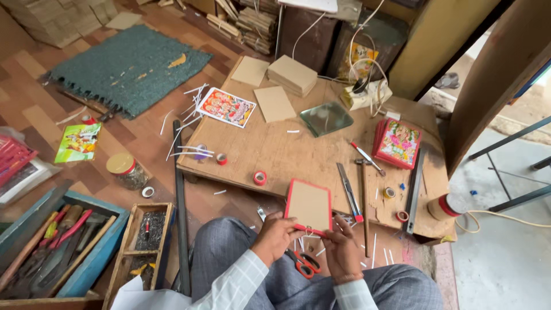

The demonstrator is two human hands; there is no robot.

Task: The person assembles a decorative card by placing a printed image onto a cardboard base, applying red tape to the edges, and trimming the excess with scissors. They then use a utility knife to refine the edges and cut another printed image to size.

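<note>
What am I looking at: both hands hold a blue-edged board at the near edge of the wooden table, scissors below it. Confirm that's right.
Not quite. The head view shows the board edged in red, not blue. Both the left hand and right hand do hold it at the wooden table's near edge, with the scissors below.

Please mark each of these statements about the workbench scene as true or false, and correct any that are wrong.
1. Both hands hold the red-edged board. True: the left hand and right hand grip the red-edged board at its lower edge.
2. The scissors lie on the green mat. False: the scissors lie between the person's knees, below the hands.
3. A hammer rests on the wooden board. True: the hammer lies right of the framed piece.
4. The stack of red-edged pictures sits on the floor at left. False: the stack of red-edged pictures is on the wooden board, at right.
</note>
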